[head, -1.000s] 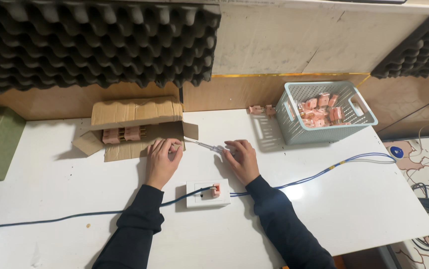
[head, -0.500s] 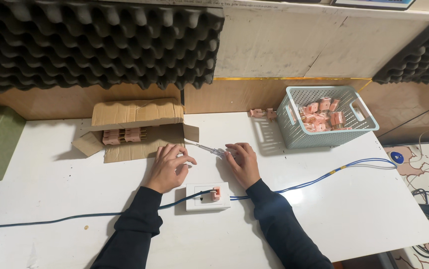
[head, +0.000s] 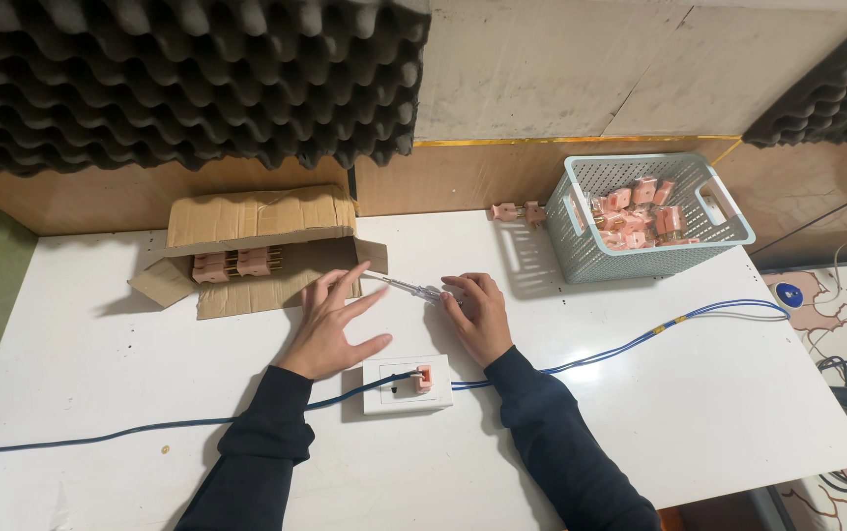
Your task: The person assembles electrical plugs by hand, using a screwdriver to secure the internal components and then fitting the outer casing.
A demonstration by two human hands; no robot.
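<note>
Cardboard box (head: 256, 251) with pink connectors is set at the left of the white table (head: 699, 423). Just beside it, the left hand (head: 330, 320) has been opened and lifted off the small screwdriver (head: 402, 286), fingers now spread, holding nothing. The tool's handle end is pinched by the right hand (head: 477, 313) alone. Below, a white switch plate (head: 406, 383) is crossed by a blue cable (head: 640, 339); a basket (head: 581, 231) stands right.

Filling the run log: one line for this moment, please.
left hand: open, over table | right hand: holds screwdriver | white socket plate: on blue cable
</note>
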